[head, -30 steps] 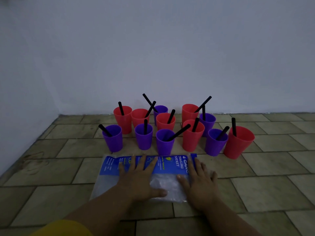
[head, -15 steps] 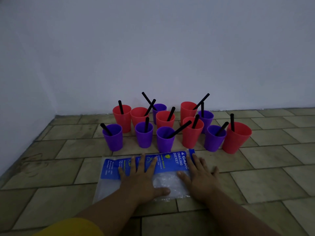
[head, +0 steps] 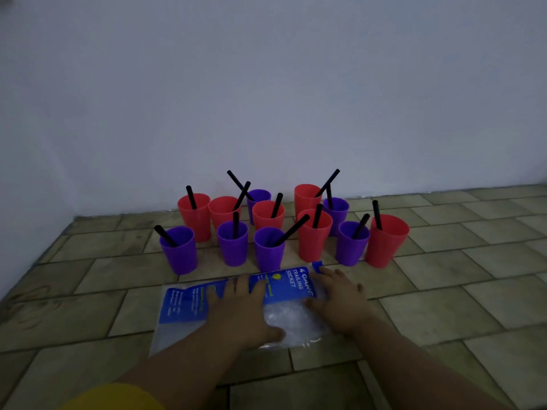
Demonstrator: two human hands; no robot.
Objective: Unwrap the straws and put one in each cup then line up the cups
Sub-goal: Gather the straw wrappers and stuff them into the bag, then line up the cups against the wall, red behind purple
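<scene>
Several red and purple cups stand bunched on the tiled floor near the wall, each with a black straw in it, among them a purple cup (head: 180, 251) at front left, a purple cup (head: 268, 250) with a long slanted straw (head: 291, 230), and a red cup (head: 384, 241) at far right. In front of them lies a clear plastic bag (head: 291, 322) with a blue printed card. My left hand (head: 244, 309) presses flat on the bag with fingers spread. My right hand (head: 340, 297) lies flat on the bag's right edge.
A pale wall (head: 266, 99) rises right behind the cups, and a second wall closes the left side. Bare floor tiles (head: 458, 291) stretch to the right and toward me. A yellow sleeve (head: 112, 398) shows at the bottom left.
The view has tilted slightly; both hands stay flat on the bag, and the cups and straws have not moved.
</scene>
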